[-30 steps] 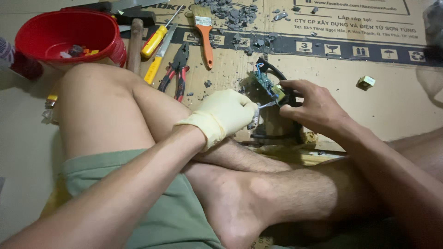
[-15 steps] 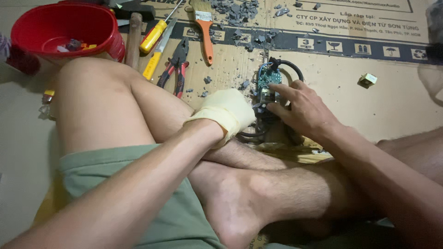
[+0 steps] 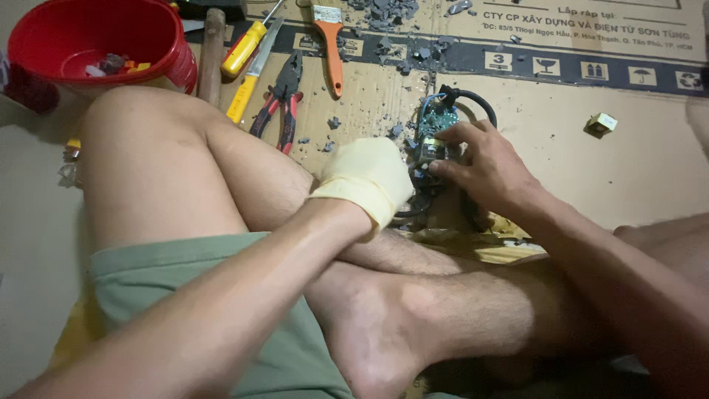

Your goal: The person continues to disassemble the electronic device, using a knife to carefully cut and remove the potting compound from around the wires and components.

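I sit cross-legged on flattened cardboard (image 3: 561, 155). My left hand (image 3: 369, 177), in a pale yellow glove, is closed against the lower end of a green circuit board (image 3: 434, 125) with a black cable (image 3: 473, 100) looping off its top. My bare right hand (image 3: 487, 166) grips the board's right side, thumb and fingers pinched on a yellow part of it. What the gloved fingers hold is hidden behind the hand.
A red plastic bowl (image 3: 159, 44) with small parts stands at the upper left. Beside it lie a wooden handle (image 3: 212, 52), yellow screwdrivers (image 3: 247, 48), red-handled pliers (image 3: 281, 103) and an orange brush (image 3: 332, 44). Grey debris (image 3: 391, 15) litters the cardboard. A small yellow-white block (image 3: 602, 124) lies right.
The circuit board has been turned more upright and shifted slightly up. Both hands moved with it and closed in tighter on it. The view has tilted down a little.
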